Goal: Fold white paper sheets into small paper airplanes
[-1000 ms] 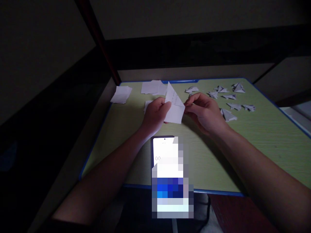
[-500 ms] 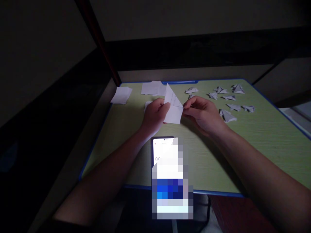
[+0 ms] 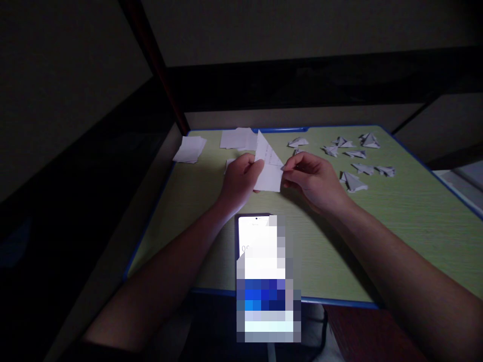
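Note:
A white sheet of paper (image 3: 268,177) is held up above the table, its top folded over at a slant to a point, with faint writing on the folded flap. My left hand (image 3: 243,176) grips its left side, thumb across the front and fingers behind. At the right edge, by the corner of the fold, my right hand (image 3: 310,173) pinches the paper between thumb and forefinger. Below the hands lies a lit phone (image 3: 253,234), partly blurred out by blocks.
Several folded paper pieces (image 3: 353,182) are scattered over the right of the blue-edged table (image 3: 196,211). Loose paper sheets (image 3: 189,149) lie at the back left, with another paper stack (image 3: 236,139) at the back middle. Part of a sheet shows behind my left hand.
My right thumb and forefinger have shifted slightly left along the paper's right edge. The left hand keeps its grip, and the view has tilted very slightly.

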`<state>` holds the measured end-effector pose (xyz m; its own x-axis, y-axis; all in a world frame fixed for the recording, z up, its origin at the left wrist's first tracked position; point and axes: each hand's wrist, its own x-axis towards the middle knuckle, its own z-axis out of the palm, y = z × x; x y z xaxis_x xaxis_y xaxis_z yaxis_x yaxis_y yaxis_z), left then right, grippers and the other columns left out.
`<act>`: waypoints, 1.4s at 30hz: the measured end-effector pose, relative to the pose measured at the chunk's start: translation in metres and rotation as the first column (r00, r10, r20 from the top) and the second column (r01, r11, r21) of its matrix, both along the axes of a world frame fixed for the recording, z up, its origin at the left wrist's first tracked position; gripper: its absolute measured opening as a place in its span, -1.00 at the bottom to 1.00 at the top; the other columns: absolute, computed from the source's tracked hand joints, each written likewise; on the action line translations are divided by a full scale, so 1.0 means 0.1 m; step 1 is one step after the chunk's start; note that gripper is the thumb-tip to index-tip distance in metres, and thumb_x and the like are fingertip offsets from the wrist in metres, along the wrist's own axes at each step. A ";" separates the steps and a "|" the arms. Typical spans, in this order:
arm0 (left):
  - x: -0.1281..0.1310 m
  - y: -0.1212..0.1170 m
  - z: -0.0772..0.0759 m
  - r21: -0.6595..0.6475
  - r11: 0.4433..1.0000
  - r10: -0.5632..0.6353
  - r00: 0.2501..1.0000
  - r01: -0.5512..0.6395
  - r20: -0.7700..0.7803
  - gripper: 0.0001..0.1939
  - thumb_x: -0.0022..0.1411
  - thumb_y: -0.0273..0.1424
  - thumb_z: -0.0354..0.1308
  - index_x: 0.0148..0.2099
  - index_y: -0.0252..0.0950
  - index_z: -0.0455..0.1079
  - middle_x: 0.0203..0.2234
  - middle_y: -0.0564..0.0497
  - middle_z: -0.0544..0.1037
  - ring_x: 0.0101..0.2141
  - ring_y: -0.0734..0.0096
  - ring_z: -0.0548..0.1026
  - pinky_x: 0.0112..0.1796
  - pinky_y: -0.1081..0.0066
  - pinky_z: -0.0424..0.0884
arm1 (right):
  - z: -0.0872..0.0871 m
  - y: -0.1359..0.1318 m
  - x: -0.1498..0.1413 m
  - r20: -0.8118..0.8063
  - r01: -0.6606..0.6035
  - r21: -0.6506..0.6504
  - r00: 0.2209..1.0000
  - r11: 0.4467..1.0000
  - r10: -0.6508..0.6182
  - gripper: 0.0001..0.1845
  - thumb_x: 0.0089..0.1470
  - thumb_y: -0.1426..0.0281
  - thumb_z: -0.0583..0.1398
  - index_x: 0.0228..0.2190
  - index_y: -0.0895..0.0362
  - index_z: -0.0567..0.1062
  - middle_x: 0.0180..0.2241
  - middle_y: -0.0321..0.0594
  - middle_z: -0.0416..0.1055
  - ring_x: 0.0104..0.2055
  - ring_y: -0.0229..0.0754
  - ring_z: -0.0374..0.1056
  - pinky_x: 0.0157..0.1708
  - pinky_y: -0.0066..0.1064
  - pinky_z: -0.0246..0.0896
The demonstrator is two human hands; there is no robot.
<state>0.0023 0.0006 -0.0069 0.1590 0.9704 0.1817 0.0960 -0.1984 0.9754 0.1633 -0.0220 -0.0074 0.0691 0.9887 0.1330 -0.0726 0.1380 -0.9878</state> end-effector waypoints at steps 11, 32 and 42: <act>0.01 -0.02 0.05 -0.041 0.999 -0.023 0.999 0.022 -0.035 -0.78 0.18 -0.36 0.10 -0.50 -0.28 0.24 -0.67 0.14 0.32 -0.65 0.60 0.32 -0.68 0.60 0.28 | 0.05 -0.03 -0.01 0.189 0.049 0.014 0.981 0.999 -0.050 -0.83 0.03 0.30 0.30 -0.52 0.10 0.50 -0.61 -0.33 0.32 -0.55 -0.30 0.18 -0.55 -0.39 0.05; -0.02 -0.02 0.06 -0.041 0.991 -0.126 0.992 0.126 0.015 -0.75 0.15 -0.28 0.14 -0.51 -0.30 0.33 -0.66 0.12 0.35 -0.64 0.63 0.35 -0.65 0.61 0.33 | -0.03 0.00 0.03 0.128 0.009 0.009 0.992 1.000 -0.010 -0.73 0.06 0.24 0.30 -0.58 0.07 0.44 -0.64 -0.35 0.30 -0.59 -0.30 0.16 -0.58 -0.39 0.04; -0.01 0.02 0.02 -0.079 0.996 -0.046 0.998 0.049 0.031 -0.80 0.13 -0.32 0.13 -0.47 -0.30 0.31 -0.62 0.09 0.42 -0.64 0.61 0.38 -0.68 0.61 0.33 | 0.03 -0.02 -0.01 0.114 0.032 0.057 0.993 0.998 -0.038 -0.90 0.01 0.39 0.28 -0.45 0.07 0.43 -0.61 -0.37 0.31 -0.57 -0.30 0.21 -0.55 -0.39 0.12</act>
<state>0.0012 0.0022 -0.0047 0.2010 0.9734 0.1096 0.0598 -0.1239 0.9905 0.1619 -0.0243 -0.0043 0.0845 0.9769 0.1963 0.0466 0.1930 -0.9801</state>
